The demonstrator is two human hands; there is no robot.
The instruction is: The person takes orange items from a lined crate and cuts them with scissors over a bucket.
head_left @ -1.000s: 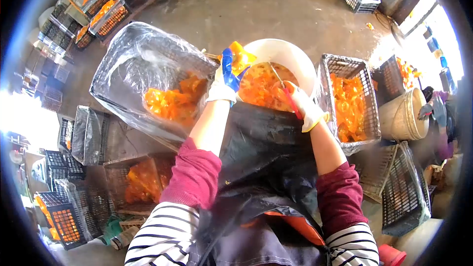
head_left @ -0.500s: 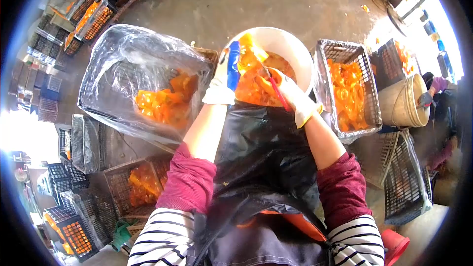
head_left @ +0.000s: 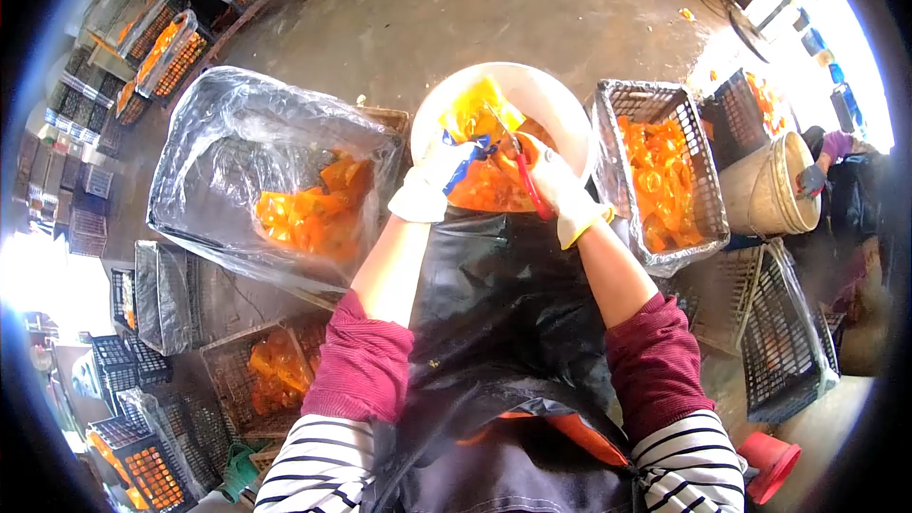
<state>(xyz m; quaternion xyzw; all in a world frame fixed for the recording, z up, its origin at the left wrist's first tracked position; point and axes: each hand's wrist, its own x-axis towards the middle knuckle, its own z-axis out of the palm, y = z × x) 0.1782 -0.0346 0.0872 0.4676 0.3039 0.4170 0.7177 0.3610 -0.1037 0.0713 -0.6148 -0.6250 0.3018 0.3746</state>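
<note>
Left hand [head_left: 432,176], gloved, pinches orange piece [head_left: 482,112] over white tub [head_left: 562,114]. Right hand [head_left: 553,179], gloved, closed around red-handled tool [head_left: 528,179], blade against piece. More orange pieces in tub, below hands. Left of hands: plastic-lined crate [head_left: 204,157]. Right: black crate [head_left: 705,166], farther right, bucket [head_left: 760,190], another person's gloved hand [head_left: 811,181] beside it.

Two crates [head_left: 646,101] flank one white tub [head_left: 559,106], with one red-handled tool [head_left: 527,179] and one beige bucket [head_left: 755,192].

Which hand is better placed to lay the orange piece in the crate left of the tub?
Left, likely: the left hand holds the orange piece, nearer that crate; the right hand holds the red-handled tool.
</note>
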